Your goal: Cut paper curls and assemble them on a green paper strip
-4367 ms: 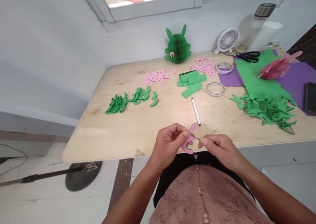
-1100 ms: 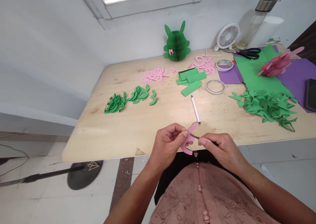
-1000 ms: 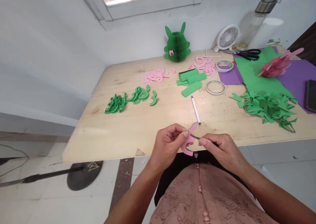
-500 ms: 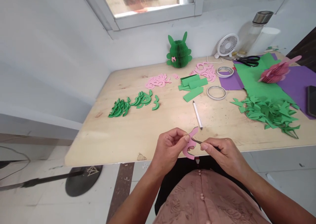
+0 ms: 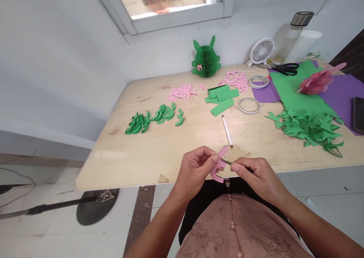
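left hand (image 5: 196, 167): its grip is closed, thumb and fingers pinching the pink paper cutout (image 5: 213, 173).
right hand (image 5: 257, 174): its grip is closed around a slim dark tool (image 5: 226, 161), its exact kind unclear.
pink paper cutout: between the 2 hands, at the near edge of the worktop (image 5: 148, 155); curved lower end, narrow upper end.
tool tip: at the cutout's right side; whether it touches, i cannot tell.
white pen (image 5: 227, 131): on the worktop, just beyond the cutout.
green curved cutouts: 2 heaps (image 5: 138, 122) (image 5: 164, 113) to the left, plus 1 piece (image 5: 179, 118) just beside them.
green paper strips (image 5: 224, 96): stacked loosely beyond the pen.
tape rolls: 2 lying flat, nearer (image 5: 249, 105) and farther (image 5: 258, 82).
green paper scraps (image 5: 308, 125): piled at right.
green honeycomb rabbit (image 5: 206, 61): upright near the wall.
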Demonstrator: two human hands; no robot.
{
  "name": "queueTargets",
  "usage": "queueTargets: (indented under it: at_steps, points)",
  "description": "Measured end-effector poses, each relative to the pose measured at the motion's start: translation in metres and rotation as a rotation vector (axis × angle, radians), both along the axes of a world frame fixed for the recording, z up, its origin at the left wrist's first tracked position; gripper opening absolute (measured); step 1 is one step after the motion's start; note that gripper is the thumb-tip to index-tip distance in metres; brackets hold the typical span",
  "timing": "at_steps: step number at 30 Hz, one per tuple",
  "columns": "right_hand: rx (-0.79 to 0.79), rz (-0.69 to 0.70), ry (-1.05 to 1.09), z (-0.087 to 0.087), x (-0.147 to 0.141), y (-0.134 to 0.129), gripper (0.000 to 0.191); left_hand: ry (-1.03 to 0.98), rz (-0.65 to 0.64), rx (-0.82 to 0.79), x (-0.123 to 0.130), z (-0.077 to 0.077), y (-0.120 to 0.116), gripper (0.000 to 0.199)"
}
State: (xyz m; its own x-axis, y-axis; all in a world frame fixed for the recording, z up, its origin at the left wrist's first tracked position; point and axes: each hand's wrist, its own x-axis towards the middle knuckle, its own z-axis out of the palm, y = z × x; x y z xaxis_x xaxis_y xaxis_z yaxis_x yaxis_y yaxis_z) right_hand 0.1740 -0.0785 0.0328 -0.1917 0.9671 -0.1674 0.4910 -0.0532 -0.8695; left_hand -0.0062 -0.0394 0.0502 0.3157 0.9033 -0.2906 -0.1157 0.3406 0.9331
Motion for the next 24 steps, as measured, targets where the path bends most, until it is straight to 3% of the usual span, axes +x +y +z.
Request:
queueTargets:
  at_steps: [17,24]
  points:
    - [0.014,-0.017,-0.024,-0.0035,0.0028,0.0039,0.043,0.003,0.052,0.005,-0.001,-0.0009,0.002,0.019]
    - [-0.039,-0.213,0.306,-0.0069,-0.0045,0.0034,0.043,-0.045,0.09,-0.031,0.0031,-0.0079,0.0008,0.02]
